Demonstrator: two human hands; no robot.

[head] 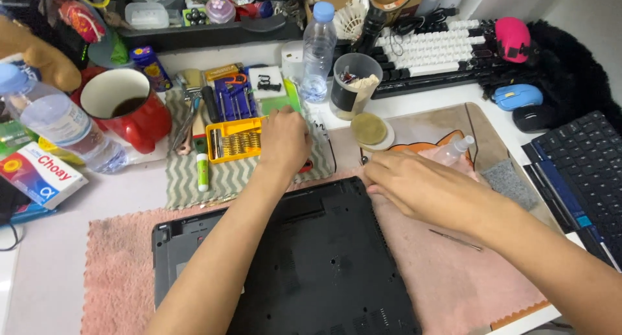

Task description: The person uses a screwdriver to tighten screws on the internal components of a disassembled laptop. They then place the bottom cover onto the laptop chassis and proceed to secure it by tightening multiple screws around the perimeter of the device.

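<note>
Head view, landmark: the black plastic laptop lying bottom-up (324, 264) is resting on a pink fluffy towel (116, 270), in the middle of the cluttered white desk (52, 244).
Left hand (284, 140): it is reaching just beyond the laptop's far edge, palm down with fingers curled, over the clear plastic lid of the yellow screwdriver-bit case (234, 139); I cannot tell whether it is gripping anything.
Right hand (414, 183): it is lying flat and loosely spread at the laptop's far right corner, fingertips touching the edge; nothing is visibly being held.
Handling of the laptop: it is looking stiff, fairly heavy, smooth-shelled and fragile inside; the side edges and corners are probably offering the safest hold, and the towel is cushioning it.
Beside the laptop: a thin metal pick (455, 240) is lying on the towel to its right.
Beyond the laptop: a grey zigzag cloth (188, 186) is carrying the tools; a glossy red ceramic mug (126, 108) is standing further left, and a clear plastic water bottle with blue cap (319, 53) is standing upright behind.
</note>
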